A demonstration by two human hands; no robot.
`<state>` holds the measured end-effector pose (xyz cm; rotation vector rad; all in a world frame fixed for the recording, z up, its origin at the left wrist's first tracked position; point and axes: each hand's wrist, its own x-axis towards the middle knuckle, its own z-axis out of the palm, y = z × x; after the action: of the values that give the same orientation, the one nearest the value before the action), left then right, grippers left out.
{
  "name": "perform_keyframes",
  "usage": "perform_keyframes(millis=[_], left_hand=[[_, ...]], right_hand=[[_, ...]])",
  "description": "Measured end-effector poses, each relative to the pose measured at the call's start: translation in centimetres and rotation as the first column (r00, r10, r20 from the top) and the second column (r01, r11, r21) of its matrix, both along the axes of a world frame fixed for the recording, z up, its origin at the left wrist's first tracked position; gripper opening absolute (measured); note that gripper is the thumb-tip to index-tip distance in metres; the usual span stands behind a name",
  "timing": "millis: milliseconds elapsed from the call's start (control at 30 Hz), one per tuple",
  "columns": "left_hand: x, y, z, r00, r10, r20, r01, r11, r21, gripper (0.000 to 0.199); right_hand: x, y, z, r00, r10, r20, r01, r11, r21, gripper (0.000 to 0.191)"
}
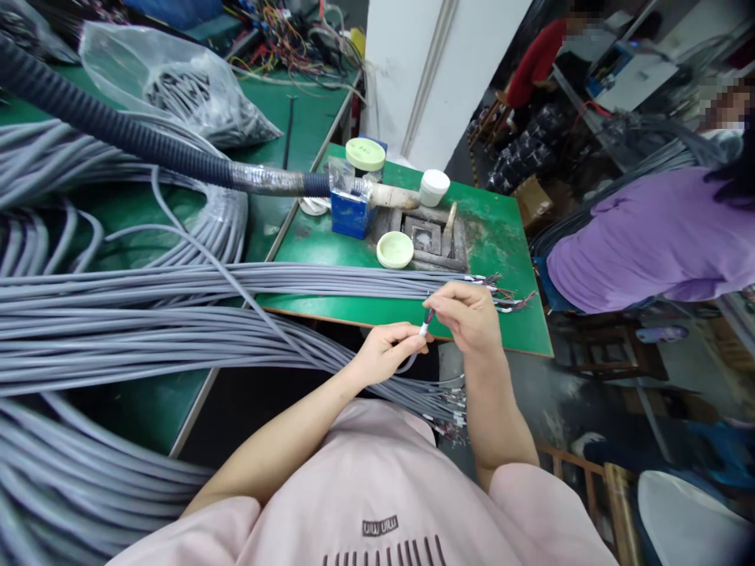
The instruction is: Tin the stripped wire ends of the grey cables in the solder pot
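Observation:
Near the table's front edge, my left hand is closed around the end of a grey cable, at its white sleeve. Just above and to the right, my right hand pinches the thin dark and red wires that come out of that end. Behind my hands a bundle of grey cables lies across the green table, its stripped, coloured wire ends at the right. A second bundle hangs below the table edge, close to my body.
A soot-stained square pot holds a brush beside a pale green dish, a white tub and a blue box. A black corrugated hose crosses from the left. A person in purple is at the right.

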<state>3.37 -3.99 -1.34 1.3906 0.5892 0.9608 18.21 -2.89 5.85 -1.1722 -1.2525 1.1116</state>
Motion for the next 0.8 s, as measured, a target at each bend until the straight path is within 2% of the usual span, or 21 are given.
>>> perform_keyframes(millis=[100,167,233,367,467,567,700,800], left_hand=[[-0.2,0.3,0.1,1.000,0.022,0.000,-0.022,0.998,-0.064,0.035],[-0.4,0.4,0.1,0.999,0.030,0.014,-0.028,0.989,-0.142,0.037],[-0.5,0.6,-0.1,0.999,0.040,0.035,-0.032,0.981,-0.191,0.039],[-0.5,0.8,-0.2,0.998,0.025,0.054,-0.016,0.986,-0.166,0.040],[-0.6,0.8,-0.2,0.999,-0.011,0.047,0.017,0.991,-0.131,0.041],[-0.7,0.7,-0.3,0.997,-0.010,0.070,0.020,0.989,-0.146,0.038],[-0.6,0.8,-0.6,0.983,0.040,0.181,0.022,0.944,-0.329,0.038],[-0.5,1.1,-0.6,0.949,0.088,0.304,0.073,0.873,-0.482,0.038]], right_hand=[[0.3,0.4,0.4,0.976,-0.146,-0.159,0.162,0.983,0.090,0.008],[0.9,0.4,0.7,0.965,-0.192,-0.178,0.218,0.966,0.141,0.006],[1.5,0.1,0.8,0.985,-0.161,-0.063,0.167,0.979,0.115,0.005],[1.4,-0.3,0.5,0.975,0.029,0.220,-0.015,0.998,-0.066,0.019],[0.6,0.0,0.3,0.967,0.064,0.246,-0.045,0.996,-0.083,0.019],[-0.2,0.5,-0.2,0.983,0.004,0.183,0.004,0.999,-0.043,0.015],[-0.6,0.4,-1.5,0.983,-0.136,0.126,0.134,0.991,0.029,0.014],[-0.2,-0.3,-2.2,0.957,-0.205,0.206,0.185,0.976,0.112,0.012]])
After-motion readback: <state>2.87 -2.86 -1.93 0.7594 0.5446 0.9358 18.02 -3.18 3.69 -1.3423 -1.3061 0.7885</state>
